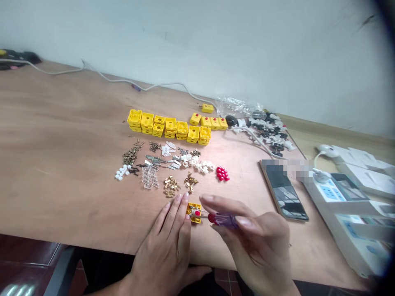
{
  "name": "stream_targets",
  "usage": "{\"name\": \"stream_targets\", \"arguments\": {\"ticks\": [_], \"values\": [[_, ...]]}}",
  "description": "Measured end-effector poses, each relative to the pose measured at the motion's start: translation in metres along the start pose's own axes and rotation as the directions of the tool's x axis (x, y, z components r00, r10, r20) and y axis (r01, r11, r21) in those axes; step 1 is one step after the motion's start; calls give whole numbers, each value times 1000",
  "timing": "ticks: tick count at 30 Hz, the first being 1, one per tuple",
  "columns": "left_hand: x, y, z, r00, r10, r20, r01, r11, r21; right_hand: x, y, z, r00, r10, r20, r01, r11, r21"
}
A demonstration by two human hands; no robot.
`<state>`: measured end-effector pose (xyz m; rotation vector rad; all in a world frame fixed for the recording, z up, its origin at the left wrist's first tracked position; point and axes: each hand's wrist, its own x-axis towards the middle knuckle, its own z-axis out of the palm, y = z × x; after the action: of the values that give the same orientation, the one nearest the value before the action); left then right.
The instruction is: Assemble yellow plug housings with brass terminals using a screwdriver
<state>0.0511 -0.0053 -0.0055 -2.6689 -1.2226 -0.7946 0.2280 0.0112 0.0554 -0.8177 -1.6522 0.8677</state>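
Note:
A small yellow block with a red button [194, 213] lies on the wooden table [61, 164] near its front edge. My left hand [168, 242] rests flat beside it, fingers stretched out, fingertips pressing on the block's left side. My right hand [256, 242] is closed around a screwdriver with a purple and red handle [222, 219]. Its metal tip points left and touches the block.
A row of yellow blocks [169, 125] lies mid-table. In front of it are piles of screws, metal and white parts [160, 164] and red buttons [222, 173]. A phone [285, 191], white power strips [348, 197] and black-and-white parts [268, 131] sit to the right.

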Motion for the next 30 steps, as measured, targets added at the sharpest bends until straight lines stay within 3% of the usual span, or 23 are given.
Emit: {"name": "stream_targets", "arguments": {"ticks": [2, 7, 9, 13, 18, 20, 24, 26, 30], "values": [[0, -1, 0, 1000, 2, 3, -2, 1000, -3, -1, -1, 1, 1000, 8, 5, -8, 1000, 27], [-1, 0, 0, 1000, -4, 20, 4, 1000, -24, 1, 1, 3, 976, -73, -207, 59, 996, -73], [-2, 0, 1, 999, -13, 29, 14, 1000, -26, 0, 1, 1, 986, -83, -148, 71, 994, -85], [-3, 1, 0, 999, -30, 42, 31, 999, -32, -2, -1, -2, 1000, 14, 2, -14, 1000, -5], [-1, 0, 0, 1000, -18, 24, 19, 999, -43, 2, 3, -1, 963, -103, -249, 74, 990, -122], [-2, 0, 0, 1000, -22, 20, 22, 999, -43, 2, 5, -2, 968, -127, -218, 96, 984, -150], [-2, -1, -1, 1000, -8, 20, 8, 1000, -19, -2, 5, -5, 998, -10, -54, 7, 998, -55], [-1, -1, -2, 1000, -2, 23, 2, 1000, -29, -1, 6, -4, 996, -4, -90, 1, 999, -33], [-1, -1, -2, 1000, -10, 27, 11, 999, -53, 3, 9, -3, 960, -137, -243, 106, 985, -137]]}}
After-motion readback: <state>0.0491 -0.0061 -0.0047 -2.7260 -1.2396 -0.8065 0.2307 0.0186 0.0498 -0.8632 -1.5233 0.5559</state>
